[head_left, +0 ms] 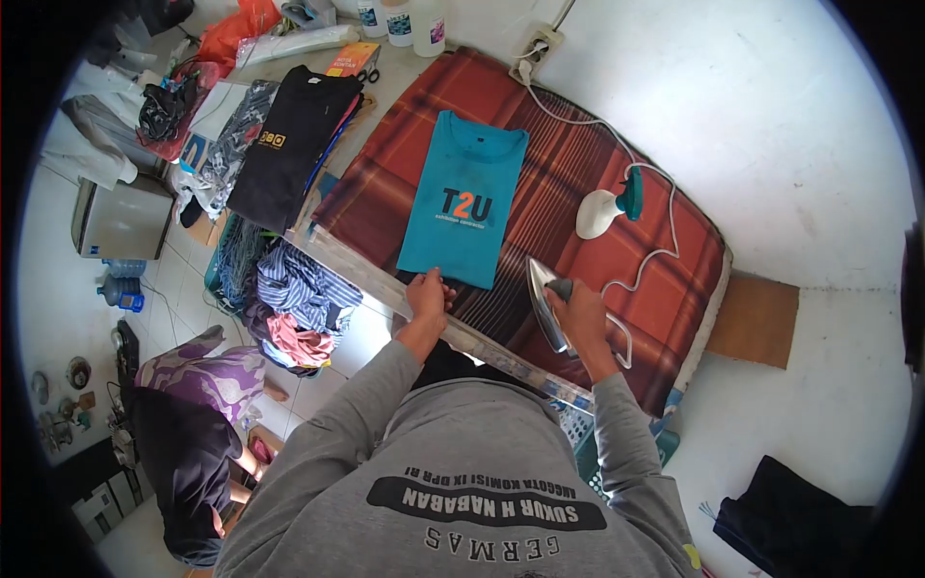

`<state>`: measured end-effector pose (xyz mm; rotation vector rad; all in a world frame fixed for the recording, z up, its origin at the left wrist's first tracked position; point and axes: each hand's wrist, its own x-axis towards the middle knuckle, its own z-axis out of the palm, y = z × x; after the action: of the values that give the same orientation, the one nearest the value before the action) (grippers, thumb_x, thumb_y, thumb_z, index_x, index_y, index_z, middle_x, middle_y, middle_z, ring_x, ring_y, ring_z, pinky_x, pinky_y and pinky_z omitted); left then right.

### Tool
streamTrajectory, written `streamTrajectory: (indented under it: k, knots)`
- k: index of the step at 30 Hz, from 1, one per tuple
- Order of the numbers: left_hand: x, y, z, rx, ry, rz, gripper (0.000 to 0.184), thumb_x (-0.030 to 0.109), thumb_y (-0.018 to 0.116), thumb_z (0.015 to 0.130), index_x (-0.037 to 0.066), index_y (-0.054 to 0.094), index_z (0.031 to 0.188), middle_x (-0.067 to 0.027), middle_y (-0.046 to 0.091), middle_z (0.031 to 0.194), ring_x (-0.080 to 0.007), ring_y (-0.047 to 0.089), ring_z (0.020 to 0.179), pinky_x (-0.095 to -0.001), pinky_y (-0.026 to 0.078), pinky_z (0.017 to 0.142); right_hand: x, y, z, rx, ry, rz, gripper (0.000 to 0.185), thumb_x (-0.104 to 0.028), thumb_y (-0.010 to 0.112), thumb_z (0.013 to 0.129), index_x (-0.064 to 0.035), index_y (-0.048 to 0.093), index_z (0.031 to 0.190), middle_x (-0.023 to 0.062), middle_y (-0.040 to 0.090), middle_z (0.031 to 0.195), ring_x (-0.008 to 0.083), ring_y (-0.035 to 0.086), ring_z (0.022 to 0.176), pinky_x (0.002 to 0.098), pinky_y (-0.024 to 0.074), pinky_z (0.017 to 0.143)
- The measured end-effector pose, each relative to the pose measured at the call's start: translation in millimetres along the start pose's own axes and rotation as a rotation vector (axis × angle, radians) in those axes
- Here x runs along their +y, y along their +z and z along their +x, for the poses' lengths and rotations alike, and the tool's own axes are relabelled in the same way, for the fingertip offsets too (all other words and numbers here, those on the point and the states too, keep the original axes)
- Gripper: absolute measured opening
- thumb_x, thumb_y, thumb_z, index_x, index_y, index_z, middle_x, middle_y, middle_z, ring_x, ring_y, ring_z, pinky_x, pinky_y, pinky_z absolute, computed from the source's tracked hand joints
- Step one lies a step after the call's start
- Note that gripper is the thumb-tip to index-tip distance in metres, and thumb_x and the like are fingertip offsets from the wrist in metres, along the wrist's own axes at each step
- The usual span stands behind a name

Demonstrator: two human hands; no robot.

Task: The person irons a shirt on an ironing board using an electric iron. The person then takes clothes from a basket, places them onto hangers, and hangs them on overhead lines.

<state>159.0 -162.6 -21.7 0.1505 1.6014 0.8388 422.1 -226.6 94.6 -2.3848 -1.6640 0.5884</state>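
A folded teal T-shirt (458,197) with a "T2U" print lies flat on the red plaid ironing cloth (376,207). My left hand (427,301) is at its lower hem, fingers curled in against the edge. To the right of the shirt, my right hand (578,316) grips the handle of a clothes iron (545,306). The iron is tilted, its shiny metal side facing the shirt. Its white cord runs behind the hand and across the cloth. Beyond the iron stands a white spray bottle (597,214) with a green trigger head.
A stack of folded dark shirts (289,144) lies to the left, near scissors (369,74). Bottles (427,27) stand at the back by a wall socket (536,50). Below left is a heap of clothes (299,308). Another person (188,462) is lower left.
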Motion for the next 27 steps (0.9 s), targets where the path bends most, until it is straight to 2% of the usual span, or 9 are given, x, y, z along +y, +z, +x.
streamTrajectory:
  k: [13,15,16,18,19,20,22,23,27]
  knots:
    - [-37,-101,-30,-0.103,0.035,0.131,0.023,0.028,0.067,0.099,0.012,0.057,0.086,0.0009,0.054,0.065,-0.0149,0.060,0.060,-0.0303,0.044,0.055,-148,25,111,0.042,-0.440,-0.061,0.041,-0.040,0.075,0.088,-0.0013,0.069,0.099,0.0216,0.073,0.088,0.0413,0.072,0.087,0.0510,0.0568,0.077]
    - [-41,-98,-17,0.126,0.518,0.332,0.027,0.027,0.066,0.098,0.002,0.062,0.090,-0.0067,0.061,0.073,-0.0216,0.062,0.070,-0.0374,0.048,0.062,-172,36,128,-0.039,-0.513,-0.097,0.037,-0.038,0.076,0.088,-0.0031,0.071,0.099,0.0194,0.074,0.091,0.0383,0.073,0.089,0.0492,0.0576,0.077]
    - [-30,-89,-24,0.130,0.516,0.330,0.027,0.027,0.066,0.098,0.002,0.062,0.090,-0.0067,0.061,0.073,-0.0216,0.062,0.070,-0.0374,0.048,0.062,-179,44,137,-0.043,-0.516,-0.098,0.037,-0.038,0.076,0.088,-0.0031,0.071,0.099,0.0194,0.074,0.091,0.0383,0.073,0.089,0.0492,0.0576,0.077]
    - [-2,-71,-38,0.237,0.994,0.512,0.026,0.024,0.062,0.099,-0.002,0.061,0.103,-0.0143,0.064,0.094,-0.0296,0.060,0.092,-0.0445,0.046,0.080,-190,60,153,-0.067,-0.564,-0.162,0.035,-0.038,0.077,0.087,-0.0047,0.072,0.098,0.0174,0.075,0.094,0.0361,0.073,0.091,0.0484,0.0582,0.078]
    - [11,-71,-39,0.186,1.045,0.740,0.034,0.022,0.059,0.099,-0.003,0.058,0.122,-0.0218,0.059,0.125,-0.0374,0.053,0.118,-0.0489,0.041,0.100,-195,62,164,-0.077,-0.572,-0.165,0.035,-0.038,0.077,0.087,-0.0047,0.072,0.098,0.0174,0.075,0.094,0.0361,0.073,0.091,0.0484,0.0582,0.078]
    - [17,-69,-33,0.191,1.032,0.741,0.034,0.022,0.059,0.099,-0.003,0.058,0.122,-0.0218,0.059,0.125,-0.0374,0.053,0.118,-0.0489,0.041,0.100,-199,63,174,-0.088,-0.573,-0.175,0.035,-0.038,0.078,0.086,-0.0051,0.073,0.098,0.0173,0.075,0.094,0.0361,0.073,0.091,0.0485,0.0582,0.078]
    - [27,-64,-18,0.200,1.333,1.138,0.052,0.025,0.058,0.098,-0.006,0.050,0.139,-0.0242,0.050,0.146,-0.0430,0.043,0.138,-0.0533,0.031,0.115,-199,63,180,-0.097,-0.569,-0.188,0.035,-0.038,0.078,0.086,-0.0056,0.073,0.098,0.0171,0.075,0.095,0.0361,0.073,0.091,0.0485,0.0583,0.078]
    - [18,-66,-3,0.165,1.275,1.191,0.064,0.028,0.057,0.096,-0.006,0.043,0.149,-0.0237,0.039,0.158,-0.0432,0.030,0.150,-0.0573,0.021,0.121,-198,63,180,-0.113,-0.596,-0.200,0.035,-0.038,0.078,0.086,-0.0054,0.073,0.098,0.0179,0.075,0.094,0.0361,0.073,0.092,0.0484,0.0584,0.078]
    - [15,-69,6,0.153,1.262,1.201,0.065,0.029,0.055,0.095,-0.005,0.043,0.149,-0.0236,0.039,0.159,-0.0430,0.030,0.150,-0.0581,0.020,0.121,-189,66,177,-0.102,-0.687,-0.162,0.041,-0.041,0.076,0.087,-0.0019,0.070,0.096,0.0198,0.073,0.087,0.0391,0.072,0.082,0.0490,0.0581,0.074]
